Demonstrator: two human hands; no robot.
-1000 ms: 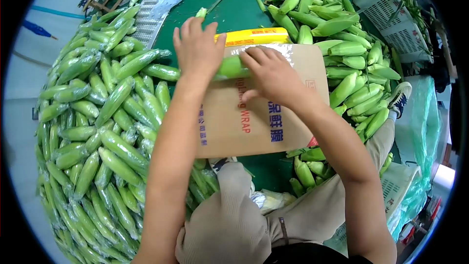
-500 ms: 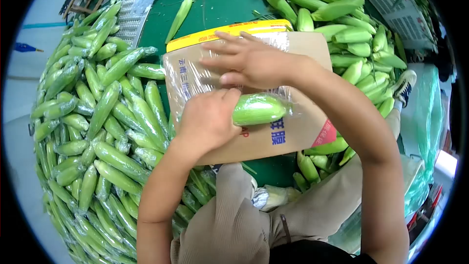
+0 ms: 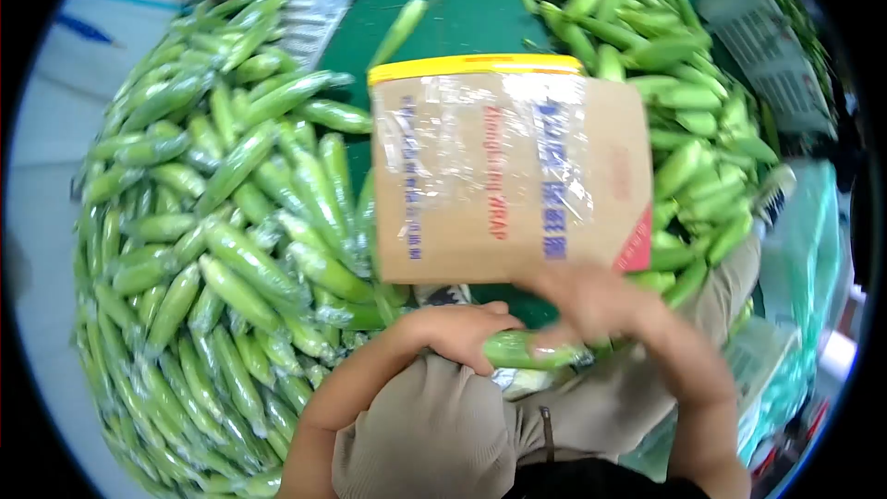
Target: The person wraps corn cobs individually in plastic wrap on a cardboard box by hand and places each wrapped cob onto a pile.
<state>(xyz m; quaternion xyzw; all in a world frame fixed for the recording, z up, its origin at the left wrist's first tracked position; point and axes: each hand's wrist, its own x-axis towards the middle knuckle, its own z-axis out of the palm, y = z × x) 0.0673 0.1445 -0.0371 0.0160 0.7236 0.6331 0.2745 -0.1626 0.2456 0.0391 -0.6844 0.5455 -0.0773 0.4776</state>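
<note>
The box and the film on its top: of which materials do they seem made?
The box looks like matte cardboard: plain brown, dull face with printing.
The film is probably thin, glossy clear plastic: it shines in wrinkled patches, and print shows through.

Single head-worn camera, viewpoint above the lap, facing forward and down, forearms [image 3: 356, 374] at close range, cardboard box [image 3: 508, 176] beyond
</note>
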